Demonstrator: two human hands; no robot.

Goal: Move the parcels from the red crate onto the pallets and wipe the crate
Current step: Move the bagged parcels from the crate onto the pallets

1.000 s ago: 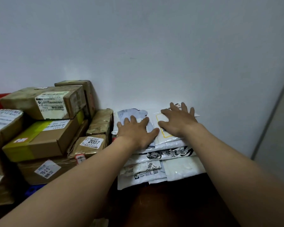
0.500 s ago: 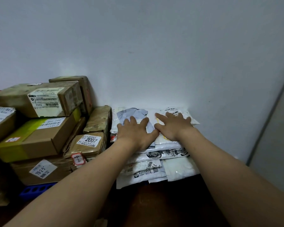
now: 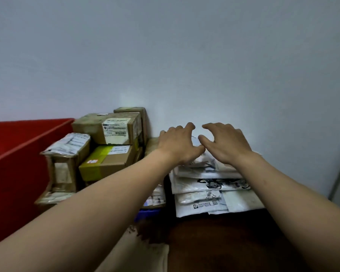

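A stack of flat white mailer bags [image 3: 208,185] lies against the wall at centre right. My left hand [image 3: 180,145] and my right hand [image 3: 227,143] hover side by side over the top of that stack, fingers loosely curled, thumbs nearly touching, holding nothing that I can see. To the left, several brown cardboard boxes [image 3: 110,152] with white labels are piled up. The red crate [image 3: 18,163] stands at the far left; only its side wall and rim show.
A white wall rises directly behind the parcels. A blue pallet edge [image 3: 147,213] shows beneath the boxes. Dark brown floor [image 3: 224,242] lies in front of the mailers, with a pale sheet [image 3: 137,256] at the bottom. A grey panel edge stands at far right.
Both hands lifted off the top mailer and their fingers curled from flat. The view swung left, bringing the red crate into sight.
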